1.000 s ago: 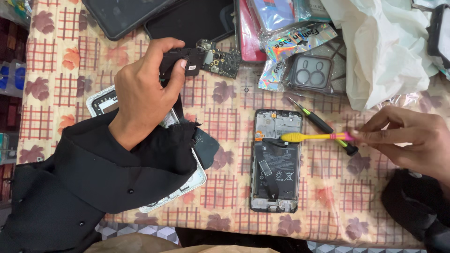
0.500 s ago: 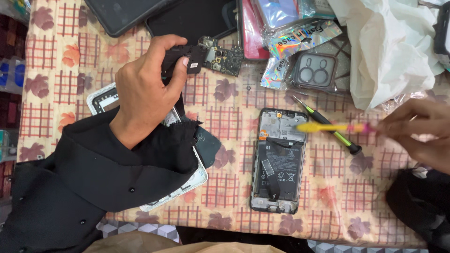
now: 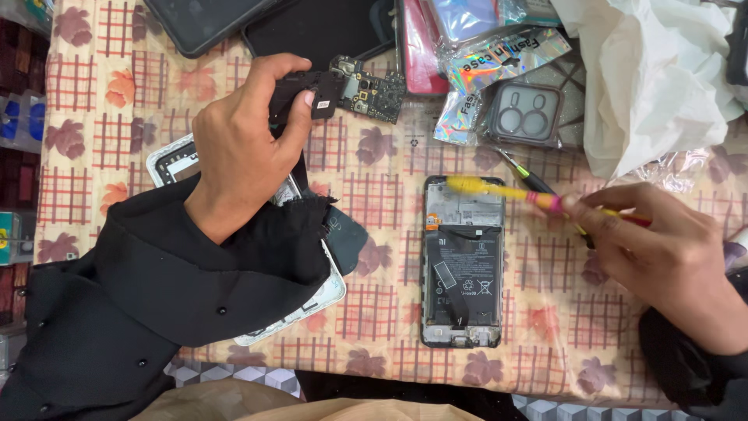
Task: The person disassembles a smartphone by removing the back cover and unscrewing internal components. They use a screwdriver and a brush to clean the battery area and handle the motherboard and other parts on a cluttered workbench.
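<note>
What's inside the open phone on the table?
Inside the open phone a big black battery fills the middle, with small parts above and below it. What lies under the battery is covered. A yellow brush crosses the top.

Loose black buttoned sleeves, frayed left cuff, bare hands.

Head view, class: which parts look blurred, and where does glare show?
Head view: the yellow brush and right hand are motion-blurred; the opened phone and left hand stay sharp; glare glints off the shiny packets; light is soft, shadows faint.
</note>
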